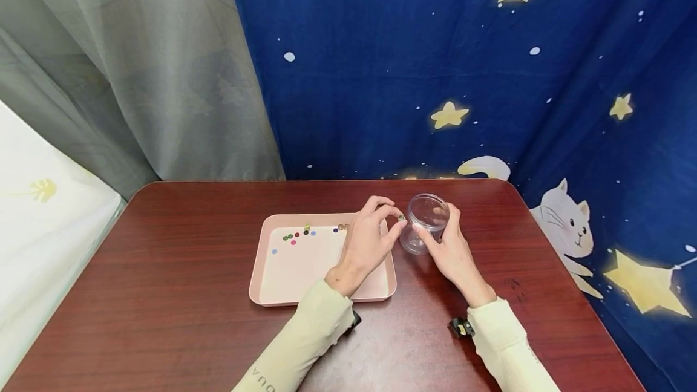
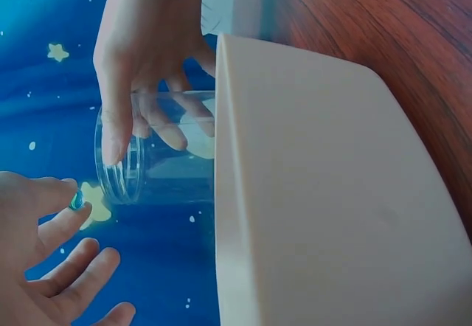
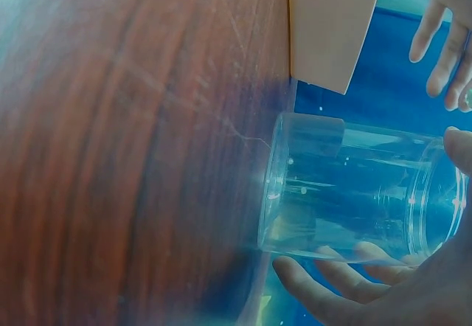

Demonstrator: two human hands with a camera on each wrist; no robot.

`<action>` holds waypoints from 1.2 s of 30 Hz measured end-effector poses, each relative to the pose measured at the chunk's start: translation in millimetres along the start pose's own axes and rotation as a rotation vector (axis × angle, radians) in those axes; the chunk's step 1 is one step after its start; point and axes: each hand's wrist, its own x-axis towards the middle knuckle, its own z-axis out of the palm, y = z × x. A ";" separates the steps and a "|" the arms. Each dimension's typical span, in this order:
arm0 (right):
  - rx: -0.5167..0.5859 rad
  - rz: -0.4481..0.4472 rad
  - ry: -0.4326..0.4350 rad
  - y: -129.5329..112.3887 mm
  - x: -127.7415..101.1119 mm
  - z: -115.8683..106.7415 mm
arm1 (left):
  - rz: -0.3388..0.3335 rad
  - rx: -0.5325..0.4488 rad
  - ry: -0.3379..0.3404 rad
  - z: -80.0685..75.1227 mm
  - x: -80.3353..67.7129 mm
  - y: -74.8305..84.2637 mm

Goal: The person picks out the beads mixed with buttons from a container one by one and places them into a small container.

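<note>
- Progress, our judgement: clear jar looks empty; roughly ten beads remain at the pink tray's far edge, left of both grips.
- Left hand: fingertips pinched on one small bead, just beside the jar mouth.
- Right hand: fingers curled round the jar, standing on the desk.
</note>
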 end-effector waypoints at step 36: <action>-0.014 0.018 -0.024 -0.5 -1.2 -1.8 | -0.020 -0.046 0.017 13.4 7.8 17.9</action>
